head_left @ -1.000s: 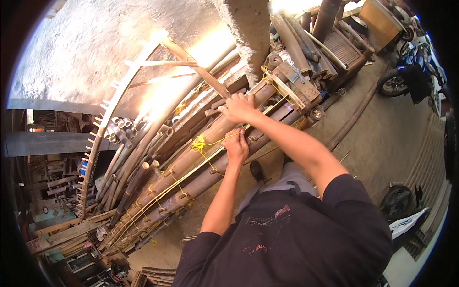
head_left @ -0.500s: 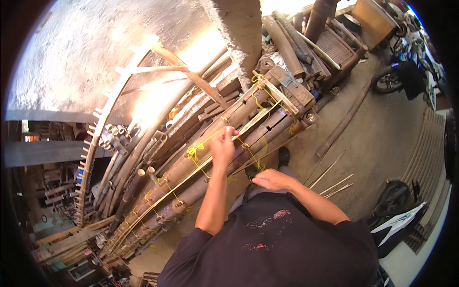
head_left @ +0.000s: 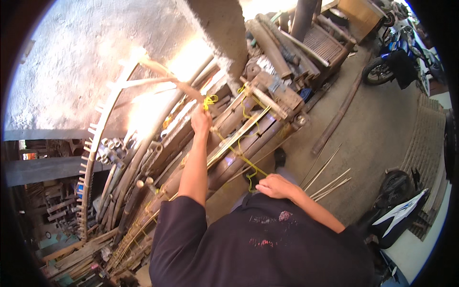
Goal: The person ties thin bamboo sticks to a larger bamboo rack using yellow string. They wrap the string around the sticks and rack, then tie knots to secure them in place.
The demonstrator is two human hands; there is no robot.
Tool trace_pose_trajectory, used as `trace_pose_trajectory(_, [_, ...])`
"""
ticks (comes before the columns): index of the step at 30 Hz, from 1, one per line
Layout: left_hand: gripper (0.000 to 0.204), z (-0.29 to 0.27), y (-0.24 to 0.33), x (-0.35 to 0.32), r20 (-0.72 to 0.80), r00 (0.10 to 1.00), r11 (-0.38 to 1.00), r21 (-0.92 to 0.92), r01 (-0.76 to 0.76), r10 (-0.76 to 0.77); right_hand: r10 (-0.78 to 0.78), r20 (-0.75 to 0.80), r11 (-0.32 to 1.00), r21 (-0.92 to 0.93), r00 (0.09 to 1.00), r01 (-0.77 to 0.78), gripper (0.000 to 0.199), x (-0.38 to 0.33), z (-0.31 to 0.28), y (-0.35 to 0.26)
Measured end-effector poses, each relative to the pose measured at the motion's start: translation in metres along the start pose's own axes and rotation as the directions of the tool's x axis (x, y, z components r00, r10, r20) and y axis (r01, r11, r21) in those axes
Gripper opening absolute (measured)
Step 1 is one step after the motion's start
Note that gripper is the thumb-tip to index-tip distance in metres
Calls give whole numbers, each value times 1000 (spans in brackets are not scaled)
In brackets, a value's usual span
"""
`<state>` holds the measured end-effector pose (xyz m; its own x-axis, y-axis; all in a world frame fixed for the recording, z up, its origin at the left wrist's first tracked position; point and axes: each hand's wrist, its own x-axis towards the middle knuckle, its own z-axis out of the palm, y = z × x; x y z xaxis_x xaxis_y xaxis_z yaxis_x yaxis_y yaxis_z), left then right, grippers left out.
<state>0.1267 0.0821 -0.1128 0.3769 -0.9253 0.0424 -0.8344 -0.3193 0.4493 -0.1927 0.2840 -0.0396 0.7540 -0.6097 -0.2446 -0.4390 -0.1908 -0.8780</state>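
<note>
My left hand (head_left: 201, 120) is raised above the far side of the frame, closed around a looped bundle of yellow cord (head_left: 210, 101) whose loops stick out above the fist. Close to my body, my right hand (head_left: 278, 186) is closed on a length of the same cord, with a loose end hanging beside it. Between the hands, yellow cord (head_left: 246, 161) stretches across a bundle of thin pale strips (head_left: 241, 133). These strips lie lengthwise between two long brown poles (head_left: 262, 138), which carry more yellow lashings. A wooden crosspiece (head_left: 268, 101) spans the poles' far end.
Behind the frame, a curved wooden piece with pegs (head_left: 89, 158) leans near a rough wall (head_left: 71, 76). Stacked poles (head_left: 272, 48) lie at the back. Loose strips (head_left: 330, 184) rest on the floor to the right, near parked motorcycles (head_left: 394, 67) and a corrugated sheet (head_left: 418, 138).
My left hand has moved up and away to the left, carrying the cord bundle that lay on the far pole. My right hand stays near my body, and the cord between now crosses the strips.
</note>
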Motion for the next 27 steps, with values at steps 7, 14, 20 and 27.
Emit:
trace_pose_trajectory(7, [30, -40, 54, -8, -12, 974, 974, 1, -227, 227, 859, -463, 117, 593, 218, 797, 38, -177, -44, 211])
trace_pose_trajectory(14, [23, 14, 155, -113, 201, 908, 906, -298, -300, 367, 775, -223, 632, 303, 591, -714, 39, -114, -77, 180])
trace_pose_trajectory(20, [21, 16, 185, -116, 211, 964, 980, -146, -133, 162, 555, -20, 387, 891, 832, -237, 24, 30, -75, 129])
trace_pose_trajectory(27, [24, 41, 189, -120, 57, 997, 992, -110, -54, 61, 709, -512, 40, 715, 484, 698, 16, 56, -113, 20])
